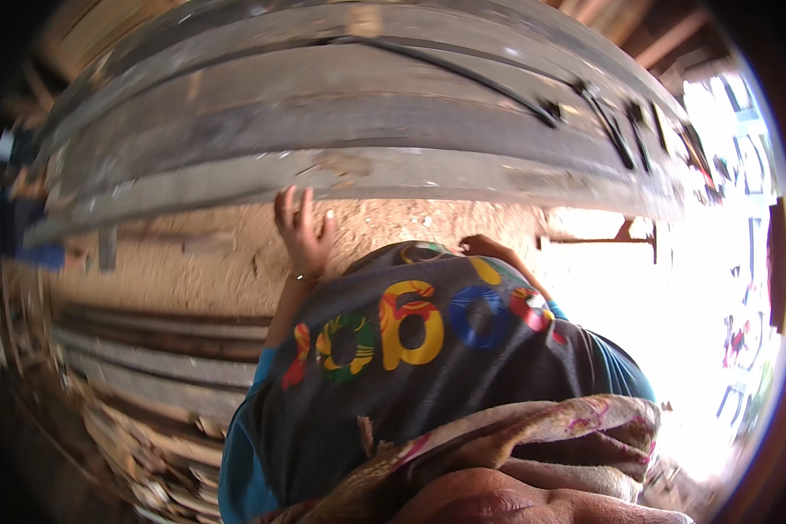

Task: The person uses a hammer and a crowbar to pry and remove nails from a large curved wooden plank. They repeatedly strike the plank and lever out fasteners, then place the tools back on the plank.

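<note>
My left hand (304, 234) is raised at the near edge of a long wooden bench top (236, 179), fingers spread and nothing in them. Its fingertips overlap the edge of the front plank; whether they touch it I cannot tell. On the right, my right hand (489, 247) hangs low in front of my body, away from the planks. My shirt (367, 419) partly hides its fingers, so their grip does not show. Across the planks lies a long dark bar (463, 73) with a thicker end. Shorter dark tools, one of them a bar with a head (610, 127), lie to its right.
Below the bench is brown, dusty ground (192, 279). Stacked boards (162, 362) and scrap wood (148, 445) lie at the lower left. Another person (17, 218) is at the far left, dim and blurred. Glaring daylight washes out the right side, near a dark metal frame (598, 240).
</note>
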Motion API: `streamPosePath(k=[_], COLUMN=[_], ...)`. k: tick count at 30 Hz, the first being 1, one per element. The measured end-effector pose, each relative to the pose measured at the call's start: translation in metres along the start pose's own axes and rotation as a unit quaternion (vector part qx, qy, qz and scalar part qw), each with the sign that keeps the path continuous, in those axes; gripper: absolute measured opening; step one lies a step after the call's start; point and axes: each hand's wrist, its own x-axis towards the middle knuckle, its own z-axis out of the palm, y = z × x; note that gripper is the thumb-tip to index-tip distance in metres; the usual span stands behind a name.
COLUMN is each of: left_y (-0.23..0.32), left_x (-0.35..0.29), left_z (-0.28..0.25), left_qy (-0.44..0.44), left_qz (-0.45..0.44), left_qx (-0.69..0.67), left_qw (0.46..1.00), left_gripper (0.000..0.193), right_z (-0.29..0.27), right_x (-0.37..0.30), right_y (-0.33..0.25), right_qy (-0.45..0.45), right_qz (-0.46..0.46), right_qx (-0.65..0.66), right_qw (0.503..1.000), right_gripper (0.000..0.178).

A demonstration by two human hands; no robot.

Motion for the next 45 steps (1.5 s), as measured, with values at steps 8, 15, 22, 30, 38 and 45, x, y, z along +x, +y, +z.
streamPosePath(k=[8,15,22,30,38,45], left_y=[0.029,0.043,0.033,0.065,0.070,0.032], left_x=[0.021,0.008,0.002,0.012,-0.034,-0.143], left_z=[0.046,0.071,0.054,0.055,0.018,-0.066], left_qy=[-0.073,0.029,0.049,0.018,0.022,0.095], left_qz=[0.029,0.054,0.040,-0.005,-0.134,-0.359], left_qx=[0.137,0.210,0.153,0.093,0.110,0.164], left_qw=[0.988,0.976,0.986,0.996,0.985,0.914], left_gripper=[0.055,0.046,0.039,0.033,0.032,0.029], right_z=[-0.096,-0.205,-0.219,-0.261,-0.287,-0.265], right_x=[-0.093,-0.142,-0.199,-0.125,0.045,0.135], right_y=[-0.047,-0.028,-0.027,-0.040,-0.144,-0.191], right_qy=[0.085,0.301,0.480,0.541,0.402,0.410], right_qz=[-0.211,-0.065,0.287,0.104,-0.179,-0.064], right_qx=[0.110,0.117,0.001,-0.131,-0.223,-0.335], right_qw=[0.968,0.944,0.829,0.824,0.870,0.846], right_gripper=[0.028,0.032,0.048,0.046,0.053,0.051])
